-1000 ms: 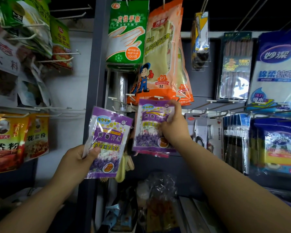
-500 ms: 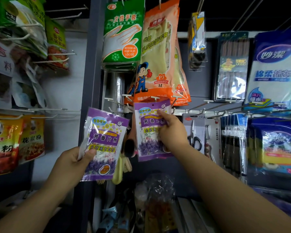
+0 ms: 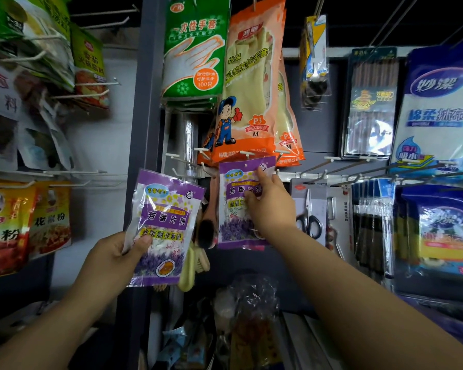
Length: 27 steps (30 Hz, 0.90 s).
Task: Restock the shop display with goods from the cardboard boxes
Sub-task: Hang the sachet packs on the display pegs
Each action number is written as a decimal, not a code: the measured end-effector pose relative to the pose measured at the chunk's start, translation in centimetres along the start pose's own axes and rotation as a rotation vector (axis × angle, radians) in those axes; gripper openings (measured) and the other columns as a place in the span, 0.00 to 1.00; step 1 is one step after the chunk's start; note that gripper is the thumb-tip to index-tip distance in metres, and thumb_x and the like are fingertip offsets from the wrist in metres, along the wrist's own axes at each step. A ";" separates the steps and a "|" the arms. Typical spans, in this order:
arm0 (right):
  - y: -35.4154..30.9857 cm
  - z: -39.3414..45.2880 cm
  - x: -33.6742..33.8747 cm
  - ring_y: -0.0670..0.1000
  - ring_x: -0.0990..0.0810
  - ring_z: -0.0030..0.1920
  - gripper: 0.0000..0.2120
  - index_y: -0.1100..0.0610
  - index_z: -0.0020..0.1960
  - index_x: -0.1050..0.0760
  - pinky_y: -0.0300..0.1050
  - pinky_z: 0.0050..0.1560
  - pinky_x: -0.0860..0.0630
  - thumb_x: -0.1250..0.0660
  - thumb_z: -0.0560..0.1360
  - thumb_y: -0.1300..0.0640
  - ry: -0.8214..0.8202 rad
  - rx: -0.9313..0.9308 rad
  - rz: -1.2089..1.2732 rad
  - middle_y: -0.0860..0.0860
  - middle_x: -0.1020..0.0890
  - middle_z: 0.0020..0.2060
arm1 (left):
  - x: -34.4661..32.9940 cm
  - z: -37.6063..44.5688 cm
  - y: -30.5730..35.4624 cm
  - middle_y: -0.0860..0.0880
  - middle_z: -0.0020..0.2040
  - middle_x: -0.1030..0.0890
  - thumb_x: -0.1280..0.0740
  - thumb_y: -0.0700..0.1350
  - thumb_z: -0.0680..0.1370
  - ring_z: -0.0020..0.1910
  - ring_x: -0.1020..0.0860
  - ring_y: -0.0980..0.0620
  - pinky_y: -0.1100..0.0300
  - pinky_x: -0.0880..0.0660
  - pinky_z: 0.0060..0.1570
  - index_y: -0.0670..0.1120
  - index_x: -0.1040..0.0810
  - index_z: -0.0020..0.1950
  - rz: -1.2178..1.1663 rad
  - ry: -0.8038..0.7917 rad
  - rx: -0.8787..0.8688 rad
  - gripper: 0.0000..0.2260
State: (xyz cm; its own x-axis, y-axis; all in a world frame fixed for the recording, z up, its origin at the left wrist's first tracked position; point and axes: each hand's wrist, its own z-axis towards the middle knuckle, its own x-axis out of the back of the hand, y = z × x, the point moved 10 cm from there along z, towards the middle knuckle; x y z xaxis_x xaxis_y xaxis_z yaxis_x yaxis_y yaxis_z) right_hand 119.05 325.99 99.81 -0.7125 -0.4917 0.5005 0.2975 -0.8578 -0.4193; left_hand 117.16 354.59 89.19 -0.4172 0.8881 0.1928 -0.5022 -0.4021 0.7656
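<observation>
We see orange glove packs above; under them our right hand pinches a purple sachet up at a white hook. Left hand grips a second sachet, held lower left, off the pegs.

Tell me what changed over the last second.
The right hand slid from the hanging purple sachet's top corner down onto its front, forefinger now pointing up near the hook hole. The left hand still grips the second purple sachet; the display is otherwise unchanged.
</observation>
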 end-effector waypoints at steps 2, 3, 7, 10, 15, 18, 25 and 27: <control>-0.2 0.1 0.1 0.55 0.26 0.65 0.29 0.47 0.77 0.44 0.58 0.67 0.32 0.38 0.79 0.46 0.001 -0.003 -0.040 0.53 0.41 0.76 | 0.0 0.0 0.0 0.49 0.39 0.15 0.35 0.49 0.78 0.40 0.17 0.48 0.48 0.21 0.47 0.45 0.18 0.45 -0.008 0.001 0.003 0.10; -0.4 0.1 0.1 0.55 0.25 0.64 0.30 0.45 0.77 0.44 0.58 0.66 0.31 0.37 0.79 0.46 0.004 0.003 -0.061 0.53 0.41 0.76 | 0.0 0.0 -0.1 0.49 0.39 0.15 0.35 0.49 0.78 0.40 0.17 0.48 0.48 0.21 0.47 0.46 0.18 0.45 -0.006 0.002 0.003 0.10; -1.4 0.5 0.1 0.58 0.24 0.59 0.26 0.45 0.75 0.38 0.58 0.65 0.32 0.40 0.79 0.59 0.013 0.035 -0.095 0.54 0.34 0.70 | 0.0 0.2 -0.2 0.49 0.38 0.15 0.34 0.49 0.78 0.40 0.17 0.47 0.46 0.21 0.47 0.45 0.18 0.44 0.000 0.009 0.005 0.10; -2.1 0.1 0.5 0.60 0.23 0.56 0.26 0.48 0.72 0.32 0.57 0.62 0.30 0.43 0.77 0.66 0.023 0.071 -0.088 0.55 0.30 0.66 | -0.2 0.2 -0.3 0.49 0.38 0.15 0.35 0.49 0.78 0.40 0.17 0.47 0.47 0.21 0.47 0.46 0.18 0.44 -0.013 -0.003 0.004 0.09; -1.2 -1.9 1.1 0.57 0.21 0.52 0.22 0.50 0.70 0.29 0.48 0.51 0.24 0.41 0.78 0.62 0.055 0.160 -0.024 0.55 0.22 0.61 | -0.1 0.2 -0.4 0.51 0.38 0.15 0.35 0.50 0.78 0.39 0.17 0.49 0.53 0.23 0.43 0.48 0.18 0.43 -0.030 0.004 -0.010 0.09; 0.9 -2.9 0.6 0.56 0.21 0.40 0.26 0.44 0.73 0.34 0.49 0.42 0.22 0.40 0.78 0.63 -0.022 0.106 0.133 0.56 0.17 0.49 | -0.1 0.2 -0.4 0.51 0.37 0.15 0.34 0.49 0.77 0.39 0.17 0.50 0.57 0.25 0.41 0.48 0.18 0.43 -0.045 0.007 -0.018 0.08; 3.9 -3.5 -1.7 0.55 0.20 0.32 0.26 0.38 0.58 0.23 0.53 0.31 0.21 0.39 0.76 0.69 -0.173 -0.134 0.522 0.51 0.18 0.52 | -0.2 0.2 -0.5 0.50 0.38 0.15 0.35 0.50 0.77 0.40 0.17 0.49 0.56 0.24 0.42 0.48 0.18 0.44 -0.037 0.011 -0.010 0.09; 3.9 -3.4 -1.5 0.45 0.28 0.22 0.19 0.46 0.60 0.21 0.41 0.24 0.29 0.38 0.77 0.65 -0.166 -0.149 0.499 0.48 0.20 0.43 | -0.2 0.1 -0.4 0.50 0.39 0.15 0.35 0.50 0.78 0.40 0.18 0.50 0.57 0.25 0.41 0.47 0.18 0.44 -0.038 0.013 -0.010 0.09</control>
State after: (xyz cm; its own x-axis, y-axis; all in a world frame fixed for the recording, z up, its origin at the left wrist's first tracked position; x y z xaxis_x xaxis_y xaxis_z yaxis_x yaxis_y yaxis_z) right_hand 119.15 323.93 94.87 -0.3946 -0.8608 0.3215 0.4720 -0.4901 -0.7328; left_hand 117.52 354.64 88.95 -0.4076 0.8998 0.1557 -0.5249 -0.3705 0.7663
